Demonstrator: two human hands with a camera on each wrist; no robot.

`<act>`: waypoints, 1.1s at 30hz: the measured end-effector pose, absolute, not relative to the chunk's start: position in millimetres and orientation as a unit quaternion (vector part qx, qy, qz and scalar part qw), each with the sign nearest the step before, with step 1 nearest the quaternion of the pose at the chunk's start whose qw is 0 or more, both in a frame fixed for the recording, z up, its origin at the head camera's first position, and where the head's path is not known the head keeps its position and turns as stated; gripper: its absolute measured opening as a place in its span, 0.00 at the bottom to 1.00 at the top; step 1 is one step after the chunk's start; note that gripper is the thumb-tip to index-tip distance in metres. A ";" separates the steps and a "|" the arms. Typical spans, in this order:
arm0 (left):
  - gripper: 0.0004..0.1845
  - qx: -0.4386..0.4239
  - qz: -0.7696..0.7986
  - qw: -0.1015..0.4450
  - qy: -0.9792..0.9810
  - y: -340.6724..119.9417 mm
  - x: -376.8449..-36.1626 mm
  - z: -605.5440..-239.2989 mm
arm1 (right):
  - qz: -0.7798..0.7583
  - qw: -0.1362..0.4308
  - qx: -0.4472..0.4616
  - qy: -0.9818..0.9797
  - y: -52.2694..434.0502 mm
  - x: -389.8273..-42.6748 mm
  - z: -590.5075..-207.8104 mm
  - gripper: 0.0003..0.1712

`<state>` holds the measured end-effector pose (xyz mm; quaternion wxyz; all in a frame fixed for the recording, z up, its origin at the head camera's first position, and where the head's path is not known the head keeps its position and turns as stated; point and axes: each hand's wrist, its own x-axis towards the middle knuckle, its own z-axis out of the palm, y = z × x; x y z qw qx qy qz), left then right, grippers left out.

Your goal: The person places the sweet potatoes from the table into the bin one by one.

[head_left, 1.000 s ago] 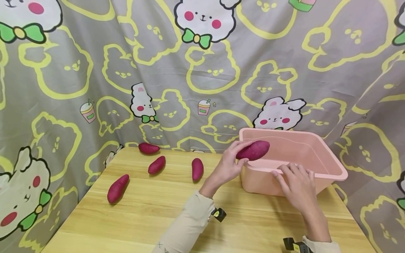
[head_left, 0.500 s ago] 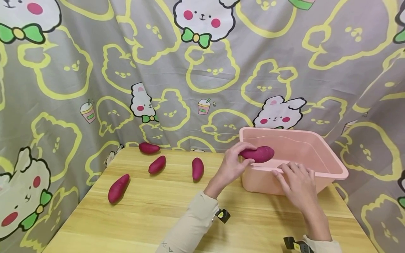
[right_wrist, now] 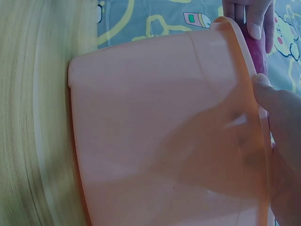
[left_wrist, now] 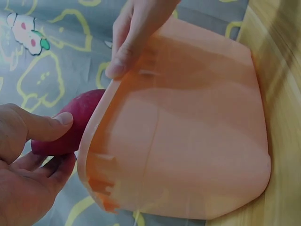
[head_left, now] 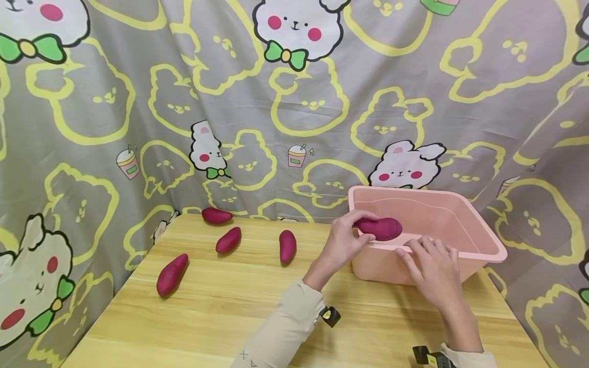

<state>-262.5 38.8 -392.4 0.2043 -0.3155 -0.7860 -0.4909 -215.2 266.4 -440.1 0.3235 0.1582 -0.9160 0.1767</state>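
The left hand (head_left: pixel 342 244) holds a purple sweet potato (head_left: pixel 380 228) with thumb and fingers curled around its end, just over the near rim inside the pink tub (head_left: pixel 478 240). The right hand (head_left: pixel 432 271) rests on the tub's near rim, fingers straight and slightly apart. Four more sweet potatoes (head_left: pixel 228 239) lie on the wooden table (head_left: pixel 221 317).

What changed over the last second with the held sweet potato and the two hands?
The left hand carried the held sweet potato rightward and lower, down inside the pink tub; it still grips it. The right hand stayed on the tub's near rim, and the four sweet potatoes on the table did not move.
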 end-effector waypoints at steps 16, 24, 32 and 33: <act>0.18 -0.314 -0.463 0.213 -0.801 50.6 -261.6 -399.4 | 0.174 0.317 0.155 -0.919 266.4 -214.9 -439.7 0.13; 0.12 -0.323 -0.481 0.190 -0.793 49.4 -263.1 -403.7 | 0.170 0.322 0.156 -0.918 265.7 -215.3 -440.9 0.12; 0.15 -0.342 -0.517 0.189 -0.762 36.9 -263.1 -411.1 | 0.174 0.323 0.158 -0.917 266.1 -215.8 -441.8 0.11; 0.16 -0.343 -0.517 0.191 -0.760 34.3 -262.7 -411.5 | 0.174 0.324 0.158 -0.917 266.2 -215.9 -441.7 0.11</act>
